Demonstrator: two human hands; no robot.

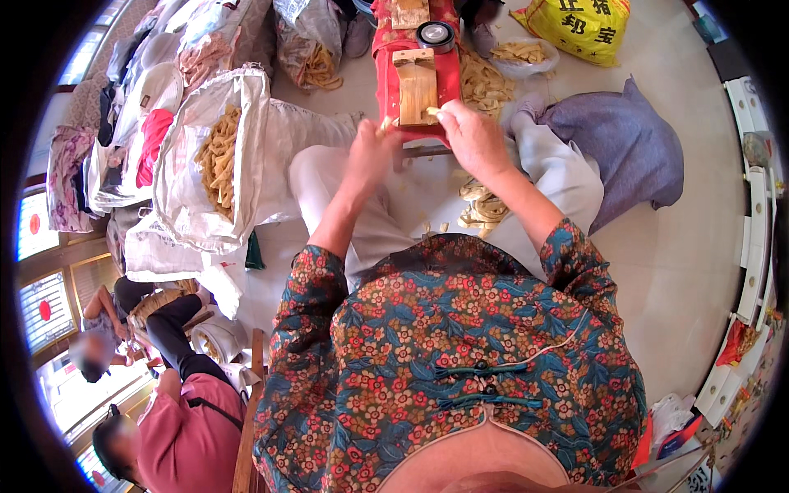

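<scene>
My left hand [371,156], smeared by motion, is closed with a bit of pale yellow strip [385,124] at its fingertips. Opposite it, my right hand [477,141] pinches another short yellow piece [431,111] between thumb and fingers. Both hands are at the near end of a small wooden block [417,86] with a raised crosspiece at its far end. The block lies on a red cloth [386,70] over a narrow bench between my knees. What kind of strips these are I cannot tell for certain; they look dried and fibrous.
A round black-and-silver tin-like object [436,35] sits beyond the block. At left stands an open white woven sack [177,197] of yellow strips. Loose strips [485,82] and a plastic bowl [546,64] lie beyond my right hand, near a yellow bag [588,33]. Two people sit at lower left.
</scene>
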